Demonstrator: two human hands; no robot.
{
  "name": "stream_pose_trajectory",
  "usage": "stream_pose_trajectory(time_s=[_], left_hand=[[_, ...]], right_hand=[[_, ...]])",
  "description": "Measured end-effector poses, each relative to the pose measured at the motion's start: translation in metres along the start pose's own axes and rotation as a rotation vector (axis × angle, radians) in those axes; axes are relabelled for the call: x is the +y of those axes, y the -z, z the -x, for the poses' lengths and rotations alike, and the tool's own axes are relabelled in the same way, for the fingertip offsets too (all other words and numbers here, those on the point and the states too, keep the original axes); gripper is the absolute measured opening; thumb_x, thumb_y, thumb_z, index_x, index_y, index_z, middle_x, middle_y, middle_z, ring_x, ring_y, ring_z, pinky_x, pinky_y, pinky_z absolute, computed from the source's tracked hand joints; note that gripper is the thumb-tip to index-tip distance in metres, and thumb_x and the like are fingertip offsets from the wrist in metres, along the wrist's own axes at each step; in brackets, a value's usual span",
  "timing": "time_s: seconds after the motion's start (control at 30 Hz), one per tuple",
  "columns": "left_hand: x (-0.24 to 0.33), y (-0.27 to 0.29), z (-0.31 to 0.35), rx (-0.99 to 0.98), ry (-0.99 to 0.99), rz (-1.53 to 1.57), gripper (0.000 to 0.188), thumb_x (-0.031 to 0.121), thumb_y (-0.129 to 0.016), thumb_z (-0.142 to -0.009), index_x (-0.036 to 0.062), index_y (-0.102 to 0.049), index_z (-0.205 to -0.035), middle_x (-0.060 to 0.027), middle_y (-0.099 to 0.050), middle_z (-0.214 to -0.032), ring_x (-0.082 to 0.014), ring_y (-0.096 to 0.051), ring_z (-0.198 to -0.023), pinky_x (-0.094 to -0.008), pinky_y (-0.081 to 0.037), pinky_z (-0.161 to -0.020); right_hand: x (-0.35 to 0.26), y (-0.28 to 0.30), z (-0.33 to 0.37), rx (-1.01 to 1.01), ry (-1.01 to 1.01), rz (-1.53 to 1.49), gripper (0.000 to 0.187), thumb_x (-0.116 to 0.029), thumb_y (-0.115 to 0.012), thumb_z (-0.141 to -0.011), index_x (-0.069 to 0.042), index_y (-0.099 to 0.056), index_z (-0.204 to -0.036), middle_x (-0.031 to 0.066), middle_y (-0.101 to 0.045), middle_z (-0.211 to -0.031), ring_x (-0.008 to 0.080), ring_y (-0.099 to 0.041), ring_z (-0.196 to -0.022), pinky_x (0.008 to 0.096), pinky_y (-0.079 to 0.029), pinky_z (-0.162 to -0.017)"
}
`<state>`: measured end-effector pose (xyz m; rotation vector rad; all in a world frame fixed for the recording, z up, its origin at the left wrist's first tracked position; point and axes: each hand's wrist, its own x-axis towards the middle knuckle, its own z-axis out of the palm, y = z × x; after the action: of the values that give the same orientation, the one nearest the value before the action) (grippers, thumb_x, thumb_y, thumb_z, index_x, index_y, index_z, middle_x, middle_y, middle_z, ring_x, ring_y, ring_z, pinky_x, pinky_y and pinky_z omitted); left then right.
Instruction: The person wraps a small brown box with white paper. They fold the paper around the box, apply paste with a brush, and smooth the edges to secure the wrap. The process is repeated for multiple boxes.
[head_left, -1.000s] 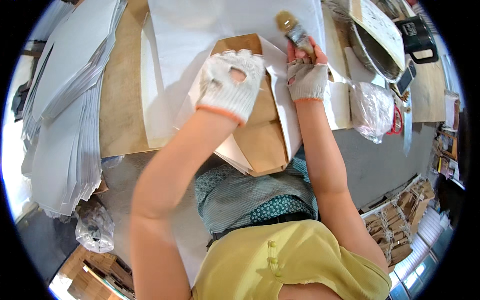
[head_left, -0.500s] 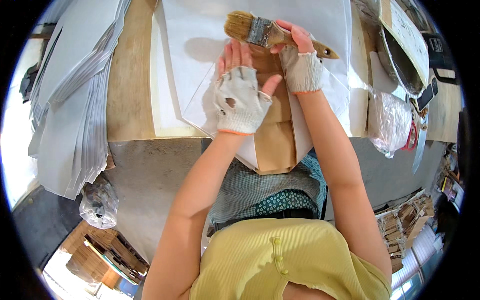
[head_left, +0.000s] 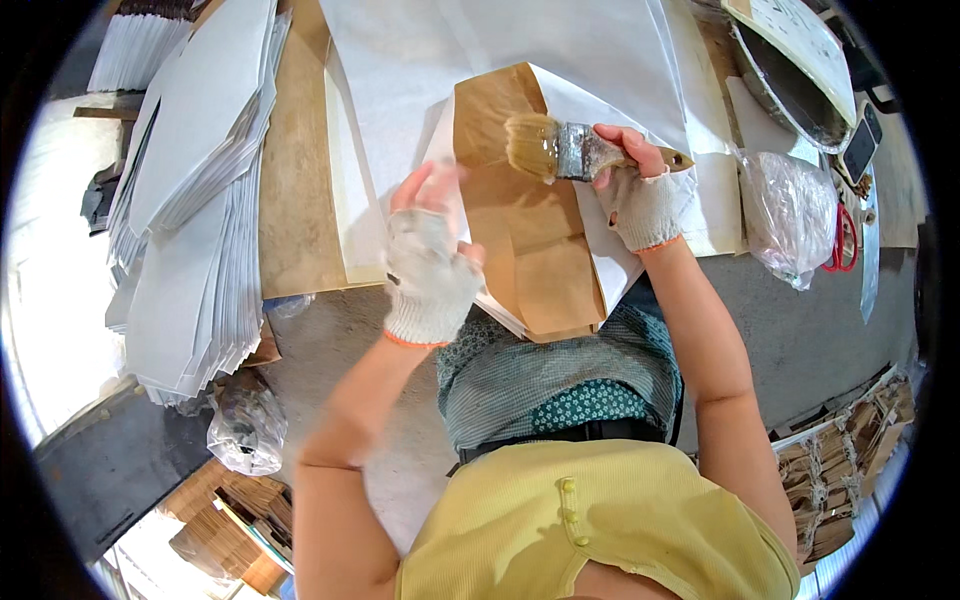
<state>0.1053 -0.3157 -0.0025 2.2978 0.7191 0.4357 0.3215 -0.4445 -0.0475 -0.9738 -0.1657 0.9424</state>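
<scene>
A wide paintbrush (head_left: 575, 152) with pale bristles and a wooden handle is gripped in my right hand (head_left: 645, 195), bristles pointing left over the brown paper. My left hand (head_left: 432, 265) is raised just left of that paper, holding nothing; its fingers are blurred but stretched out, thumb apart. Both hands wear off-white fingerless gloves with orange cuffs. Beneath them, a folded brown paper panel (head_left: 535, 250) lies on white folded sheets (head_left: 615, 250), its near end jutting past the table edge toward my lap. Larger white sheets (head_left: 400, 50) spread underneath.
On the left leans a thick stack of white folded paper (head_left: 190, 200) on the wooden table (head_left: 295, 200). At right are a dark-lined basin (head_left: 790, 90), a clear plastic bag (head_left: 790, 215), red-handled scissors (head_left: 845, 240), a phone (head_left: 862, 145) and a metal ruler (head_left: 870, 260).
My left hand has lifted off the brown paper and moved left, uncovering the panel. The brush in my right hand has come lower and closer to me. The whole view has shifted slightly.
</scene>
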Motion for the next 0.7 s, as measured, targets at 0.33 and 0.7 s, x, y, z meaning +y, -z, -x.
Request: stream_pose_trajectory(time_s=[0.33,0.7], left_hand=[[0.053,0.044,-0.014,-0.881,-0.302,-1.075,0.036,0.024,-0.068,-0.084,0.0129,-0.063,-0.118,-0.0082,-0.064,-0.113,-0.0281,-0.062,-0.109,-0.0396,-0.051,-0.091],[0.021,0.021,-0.066,-0.968,-0.102,-0.708,0.039,0.041,-0.051,-0.097,0.0102,-0.068,-0.114,-0.0156,-0.063,-0.119,-0.0355,-0.066,-0.103,-0.0432,-0.056,-0.083]], right_hand=[[-0.022,0.014,-0.009,-0.332,-0.326,0.218,0.044,-0.047,-0.053,-0.095,-0.01,-0.071,-0.108,0.0017,-0.06,-0.065,0.0085,-0.055,-0.061,0.0215,-0.036,-0.046],[-0.03,0.026,0.006,0.018,0.055,0.13,0.043,-0.048,-0.049,-0.099,-0.01,-0.065,-0.11,0.0055,-0.063,-0.071,0.0123,-0.059,-0.067,0.027,-0.047,-0.062]])
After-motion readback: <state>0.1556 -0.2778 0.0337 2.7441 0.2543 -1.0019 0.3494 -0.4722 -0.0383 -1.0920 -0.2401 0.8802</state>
